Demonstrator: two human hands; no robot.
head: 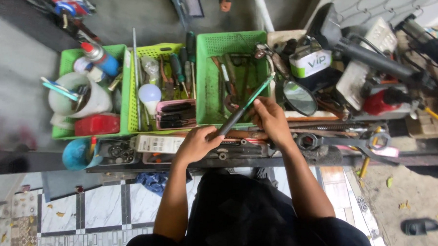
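Observation:
My left hand (197, 143) grips the lower end of a long dark rod-like tool (239, 112) with a teal upper section. My right hand (270, 119) holds the same tool higher up, around its middle. The tool slants up to the right over a green plastic basket (208, 49) that holds several worn hand tools. Both hands hover above the front edge of a cluttered workbench (256, 160).
Left of that basket stand a yellow-green basket (133, 86) with screwdrivers and a light bulb, and another green basket (66, 59) with a spray can and white pot. Right lie a round mirror (300, 97), large spanners (354, 141) and machine parts. A sandal (419, 225) lies on the floor.

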